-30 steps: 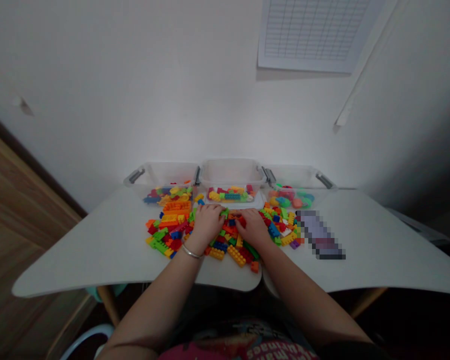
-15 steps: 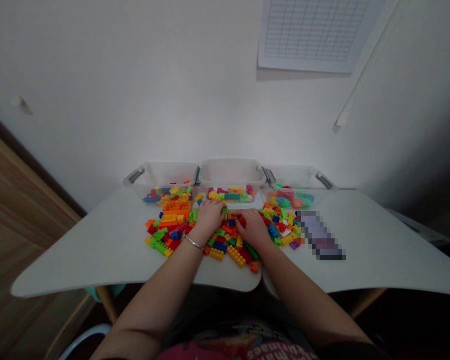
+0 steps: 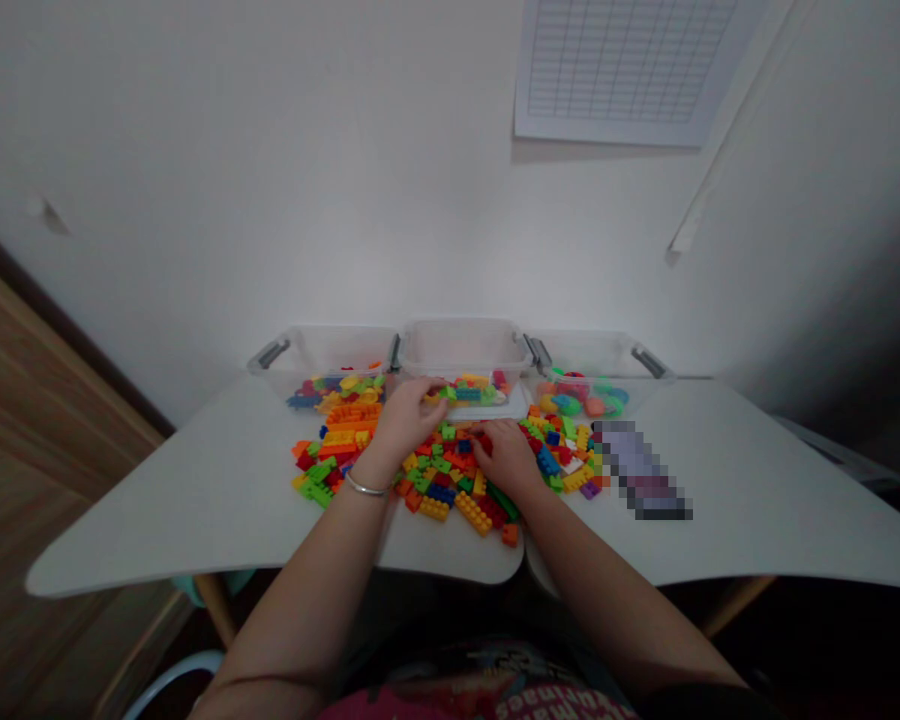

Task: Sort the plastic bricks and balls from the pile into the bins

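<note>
My left hand (image 3: 411,415) is over the left-middle of a pile of toy bricks (image 3: 441,466), close to the front of the middle clear bin (image 3: 465,345). Its thumb and fingers are apart, with no brick visible between them. My right hand (image 3: 508,455) rests low in the pile, its fingers curled around a red toy brick (image 3: 484,441) that shows between thumb and index finger. Around it lie a blue brick (image 3: 547,460), a yellow brick (image 3: 473,513) and a green brick (image 3: 503,503).
A left clear bin (image 3: 330,345) and a right clear bin (image 3: 592,350), each holding colourful pieces, flank the middle one against the wall. A pixelated flat object (image 3: 640,470) lies right of the pile on the white table (image 3: 217,490). Orange bricks (image 3: 354,418) sit left.
My left hand has moved left and slightly away from me, opening, and the green brick seen at its fingers before no longer shows there. My right hand has stayed in place.
</note>
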Motion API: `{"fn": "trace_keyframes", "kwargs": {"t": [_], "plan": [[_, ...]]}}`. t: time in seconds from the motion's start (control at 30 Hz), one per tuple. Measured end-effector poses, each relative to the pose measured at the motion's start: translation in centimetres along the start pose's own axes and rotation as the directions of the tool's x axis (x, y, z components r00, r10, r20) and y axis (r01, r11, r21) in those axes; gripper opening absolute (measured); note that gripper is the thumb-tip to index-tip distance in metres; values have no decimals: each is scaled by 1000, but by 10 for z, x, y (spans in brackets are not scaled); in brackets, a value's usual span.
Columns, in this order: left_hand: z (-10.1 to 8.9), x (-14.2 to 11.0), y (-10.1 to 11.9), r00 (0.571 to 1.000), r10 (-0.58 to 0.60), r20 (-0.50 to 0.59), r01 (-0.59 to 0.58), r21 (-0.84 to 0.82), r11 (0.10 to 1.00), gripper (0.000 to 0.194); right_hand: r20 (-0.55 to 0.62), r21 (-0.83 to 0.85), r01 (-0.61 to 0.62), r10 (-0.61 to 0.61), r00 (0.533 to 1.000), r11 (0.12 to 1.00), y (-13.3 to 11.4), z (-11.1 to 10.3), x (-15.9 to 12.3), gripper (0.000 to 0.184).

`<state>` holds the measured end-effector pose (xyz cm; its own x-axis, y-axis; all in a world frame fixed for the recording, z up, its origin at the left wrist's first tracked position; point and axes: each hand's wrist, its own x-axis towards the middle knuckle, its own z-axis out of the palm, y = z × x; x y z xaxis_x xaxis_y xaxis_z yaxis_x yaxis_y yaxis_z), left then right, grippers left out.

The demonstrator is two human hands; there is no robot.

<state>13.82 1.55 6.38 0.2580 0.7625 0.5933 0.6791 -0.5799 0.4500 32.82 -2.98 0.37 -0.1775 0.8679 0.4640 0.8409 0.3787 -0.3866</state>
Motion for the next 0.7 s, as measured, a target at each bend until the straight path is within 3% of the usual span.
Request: {"fn": "trace_keyframes", "kwargs": {"t": [0.1, 0.2, 0.27, 0.5, 0.7], "plan": [[-9, 9, -1, 983, 17, -183, -21, -23, 1000, 26, 6, -5, -7, 7, 1000, 1000, 0, 0, 0, 17], [-12, 17, -5, 931, -16, -366, 18, 0, 1000, 25, 11, 4, -11, 11, 1000, 1000, 0, 0, 0, 17], [-10, 23, -9, 905, -51, -421, 62, 10, 998, 26, 19, 7, -15, 15, 1000, 1000, 0, 0, 0, 17], [-4, 42, -9, 906, -276, -322, 310, 58, 949, 39, 33, -5, -29, 29, 999, 1000, -1, -2, 0, 18], [-14, 60, 5, 930, -339, -138, 365, 275, 889, 39, 33, 2, -25, 25, 999, 1000, -1, -2, 0, 16]]}}
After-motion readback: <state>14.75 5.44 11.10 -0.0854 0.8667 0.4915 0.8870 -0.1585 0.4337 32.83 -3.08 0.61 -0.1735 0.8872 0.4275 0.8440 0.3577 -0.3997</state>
